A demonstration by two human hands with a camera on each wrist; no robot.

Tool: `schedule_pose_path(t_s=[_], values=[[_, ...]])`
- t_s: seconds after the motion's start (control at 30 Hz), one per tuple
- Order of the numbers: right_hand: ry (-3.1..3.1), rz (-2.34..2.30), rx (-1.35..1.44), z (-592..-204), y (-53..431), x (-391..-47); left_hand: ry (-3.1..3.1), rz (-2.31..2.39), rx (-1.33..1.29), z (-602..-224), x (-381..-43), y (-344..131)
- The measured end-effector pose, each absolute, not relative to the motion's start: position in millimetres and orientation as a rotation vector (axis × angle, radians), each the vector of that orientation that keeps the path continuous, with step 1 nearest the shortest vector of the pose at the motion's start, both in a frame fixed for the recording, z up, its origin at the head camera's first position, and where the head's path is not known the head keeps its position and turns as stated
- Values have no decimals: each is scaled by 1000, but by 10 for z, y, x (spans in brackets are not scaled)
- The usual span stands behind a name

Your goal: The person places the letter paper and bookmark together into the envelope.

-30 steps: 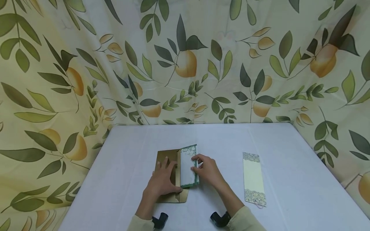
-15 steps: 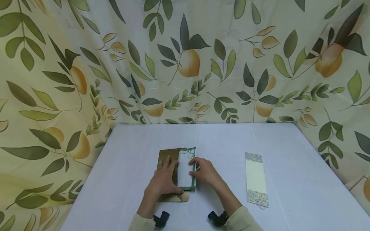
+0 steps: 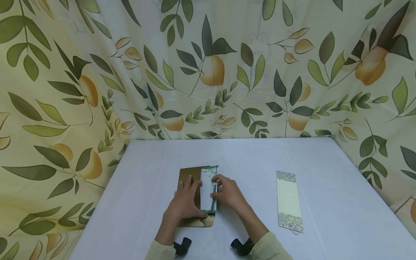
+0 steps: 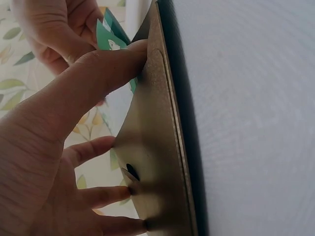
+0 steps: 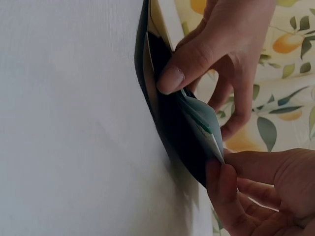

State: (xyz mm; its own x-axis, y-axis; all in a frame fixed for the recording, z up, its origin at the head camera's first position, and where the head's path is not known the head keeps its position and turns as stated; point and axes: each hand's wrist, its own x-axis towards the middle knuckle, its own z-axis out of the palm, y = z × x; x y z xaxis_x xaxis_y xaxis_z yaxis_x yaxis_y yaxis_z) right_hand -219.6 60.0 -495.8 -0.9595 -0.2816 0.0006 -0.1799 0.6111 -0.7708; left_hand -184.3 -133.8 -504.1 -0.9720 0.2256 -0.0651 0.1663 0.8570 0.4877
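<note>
A gold-brown envelope (image 3: 191,173) lies on the table under my left hand (image 3: 185,204), whose spread fingers press on it. The thumb reaches to its lower right part; in the left wrist view that thumb and the fingertips rest on the envelope (image 4: 157,147). A white card (image 3: 208,195) with a green leafy border overlaps the envelope's right side. My right hand (image 3: 229,193) pinches the card's right edge between thumb and fingers. Close up in the right wrist view, the card (image 5: 199,118) stands at the envelope's dark, gaping mouth.
To the right lies a long cream card (image 3: 288,198) with patterned ends and a small string loop. A white cloth covers the table (image 3: 156,155). Behind it hangs a fruit-and-leaf curtain (image 3: 247,72). Black wrist cameras (image 3: 242,246) sit near both sleeves.
My right hand has moved left, carrying the card further over the envelope and levelling it from its slight tilt. The left hand stays on the envelope.
</note>
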Motion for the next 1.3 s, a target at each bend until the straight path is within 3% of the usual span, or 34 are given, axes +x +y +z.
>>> schedule_pose_path(t_s=[1.3], values=[[2595,-1538,-372,-5115,288,-2195,2885,800,323,-5052,-1865,-1379]])
